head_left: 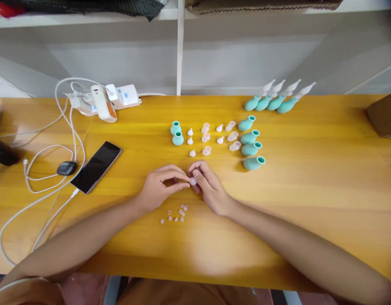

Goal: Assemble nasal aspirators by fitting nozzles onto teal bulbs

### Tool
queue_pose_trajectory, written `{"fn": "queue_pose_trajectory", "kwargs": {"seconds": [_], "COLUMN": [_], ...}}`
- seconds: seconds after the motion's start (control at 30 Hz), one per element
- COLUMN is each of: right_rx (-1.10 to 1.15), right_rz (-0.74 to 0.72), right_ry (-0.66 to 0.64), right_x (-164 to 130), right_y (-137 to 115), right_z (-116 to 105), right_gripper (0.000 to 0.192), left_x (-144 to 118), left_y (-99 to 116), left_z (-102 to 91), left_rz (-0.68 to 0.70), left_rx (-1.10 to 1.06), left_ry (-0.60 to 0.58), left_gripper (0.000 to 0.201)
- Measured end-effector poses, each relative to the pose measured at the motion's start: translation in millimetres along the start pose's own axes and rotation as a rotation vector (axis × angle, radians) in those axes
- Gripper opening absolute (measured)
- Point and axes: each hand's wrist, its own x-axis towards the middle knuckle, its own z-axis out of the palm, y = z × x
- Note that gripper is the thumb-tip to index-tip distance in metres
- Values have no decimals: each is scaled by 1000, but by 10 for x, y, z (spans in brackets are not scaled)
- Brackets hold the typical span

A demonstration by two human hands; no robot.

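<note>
Forearms (97,235) over table edge (183,277), hands (162,188) (214,192) mid-table

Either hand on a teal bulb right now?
No: the left hand and right hand meet at a small translucent piece, while the teal bulbs all sit farther back, untouched.

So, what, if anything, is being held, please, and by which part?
The left hand and right hand hold a pale piece at their fingertips; which part is unclear.
</note>
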Motion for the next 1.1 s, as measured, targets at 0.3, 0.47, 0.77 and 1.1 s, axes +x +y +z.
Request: {"fn": "queue_pose_trajectory", "kwargs": {"seconds": [0.3,0.47,0.77,1.1], "right_rx": [-53,14,420,458], "right_rz": [-54,-30,123,111], "right_ry": [-82,-70,-122,-94], "right_x": [-1,6,20,56], "right_y": [-20,-40,-30,12], "right_z": [-36,-15,48,55], "right_gripper": [38,39,40,41], "left_x": [-35,-54,-26,-19], "left_y": [22,11,24,18], "left_z": [65,66,50,48], "left_rz": [217,257,314,308], "left_rx": [161,188,191,186], "left_ry": [59,47,31,49], "left_gripper": [6,7,10,14]}}
